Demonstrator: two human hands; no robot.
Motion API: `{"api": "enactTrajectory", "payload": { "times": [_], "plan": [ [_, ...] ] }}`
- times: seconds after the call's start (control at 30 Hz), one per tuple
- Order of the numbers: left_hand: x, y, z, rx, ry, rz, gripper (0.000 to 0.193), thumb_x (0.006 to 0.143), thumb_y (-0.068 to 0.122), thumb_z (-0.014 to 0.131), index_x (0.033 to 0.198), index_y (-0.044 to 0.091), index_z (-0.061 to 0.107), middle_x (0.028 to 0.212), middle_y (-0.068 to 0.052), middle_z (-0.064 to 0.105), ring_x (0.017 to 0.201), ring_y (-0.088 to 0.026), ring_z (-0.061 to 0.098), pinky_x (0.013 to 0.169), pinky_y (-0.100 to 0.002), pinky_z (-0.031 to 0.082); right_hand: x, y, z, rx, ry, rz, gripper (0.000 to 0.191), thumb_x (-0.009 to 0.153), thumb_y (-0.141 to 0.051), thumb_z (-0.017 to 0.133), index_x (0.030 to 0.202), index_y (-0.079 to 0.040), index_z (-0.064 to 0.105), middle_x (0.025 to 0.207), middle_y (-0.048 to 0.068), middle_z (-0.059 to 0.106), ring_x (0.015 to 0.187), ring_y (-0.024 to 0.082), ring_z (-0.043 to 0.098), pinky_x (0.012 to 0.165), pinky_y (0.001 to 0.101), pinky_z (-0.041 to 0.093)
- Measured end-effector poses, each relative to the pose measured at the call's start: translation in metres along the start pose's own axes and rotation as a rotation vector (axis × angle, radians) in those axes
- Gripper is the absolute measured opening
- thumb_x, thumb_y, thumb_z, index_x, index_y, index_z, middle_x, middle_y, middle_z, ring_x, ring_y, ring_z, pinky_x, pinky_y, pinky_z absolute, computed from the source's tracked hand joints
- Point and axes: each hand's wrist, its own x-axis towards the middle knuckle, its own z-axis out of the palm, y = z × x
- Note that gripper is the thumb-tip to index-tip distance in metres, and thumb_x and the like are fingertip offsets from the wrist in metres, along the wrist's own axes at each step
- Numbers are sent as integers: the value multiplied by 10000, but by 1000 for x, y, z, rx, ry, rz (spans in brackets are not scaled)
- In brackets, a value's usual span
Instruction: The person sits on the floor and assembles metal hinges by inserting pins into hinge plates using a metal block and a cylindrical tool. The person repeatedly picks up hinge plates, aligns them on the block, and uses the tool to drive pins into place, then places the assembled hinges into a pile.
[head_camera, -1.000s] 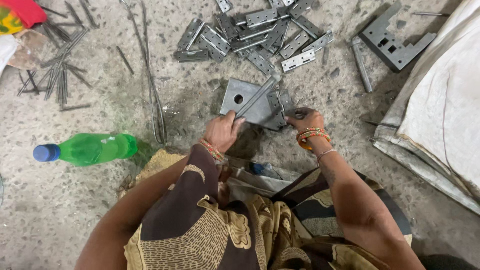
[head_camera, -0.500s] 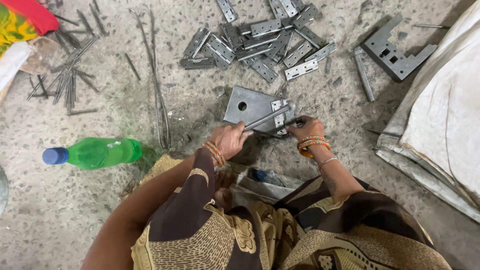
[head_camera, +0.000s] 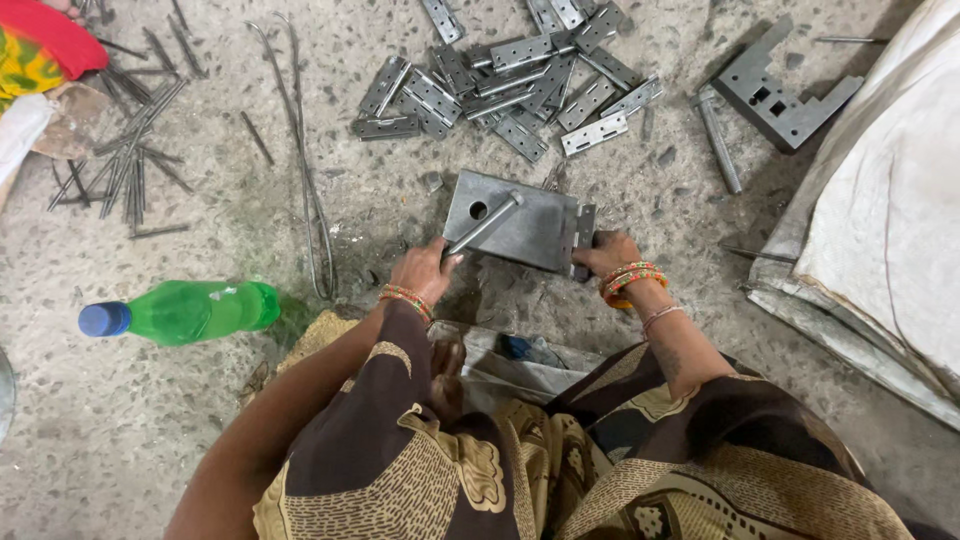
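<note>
The left hand (head_camera: 424, 272) grips a metal rod (head_camera: 484, 224) lying across the grey steel plate (head_camera: 520, 224) at centre; the right hand (head_camera: 606, 252) pinches a hinge (head_camera: 583, 238) at its right edge. A hinge pile (head_camera: 510, 75) crowds twelve o'clock, and a capped green bottle (head_camera: 185, 311) lies at nine.

Hinges (head_camera: 520, 85), bottle (head_camera: 185, 312) on floor (head_camera: 200, 430)

A green plastic bottle (head_camera: 195, 310) with a blue cap lies on its side on the concrete floor (head_camera: 250, 420), at the left, cap pointing left. Its label cannot be made out. No signs or screens show.
</note>
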Motion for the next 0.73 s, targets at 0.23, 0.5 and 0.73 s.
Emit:
{"api": "enactTrajectory", "payload": {
  "times": [0.23, 0.5, 0.73],
  "plan": [
    [-3, 23, -22, -75, 109, 54, 312, 1004, 394, 618, 1083, 94, 652, 859, -227, 716, 810, -470, 678, 711, -578, 518, -19, -35, -2, 257, 403, -143, 430, 865, -411, 831, 1036, -22, 768, 839, 181, 768, 743, 281, 755, 712, 406, 588],
    [-15, 115, -99, -504, 498, 521, 224, 1064, 254, 600, 1191, 70, 606, 793, -175, 653, 637, -353, 667, 571, -443, 479, -37, -58, 11, 181, 551, -394, 275, 871, -267, 790, 1118, -145, 795, 939, 178, 763, 755, 342, 727, 674, 424, 574],
    [-14, 100, -46, 7, 5, 410, 285, 1089, 322, 601, 1321, 163, 552, 780, -144, 741, 602, -317, 693, 533, -453, 526, -34, -58, 15, 80, 446, -195, 287, 891, -336, 776, 1114, -157, 802, 828, 194, 739, 736, 373, 719, 696, 455, 583]
  ]
}}
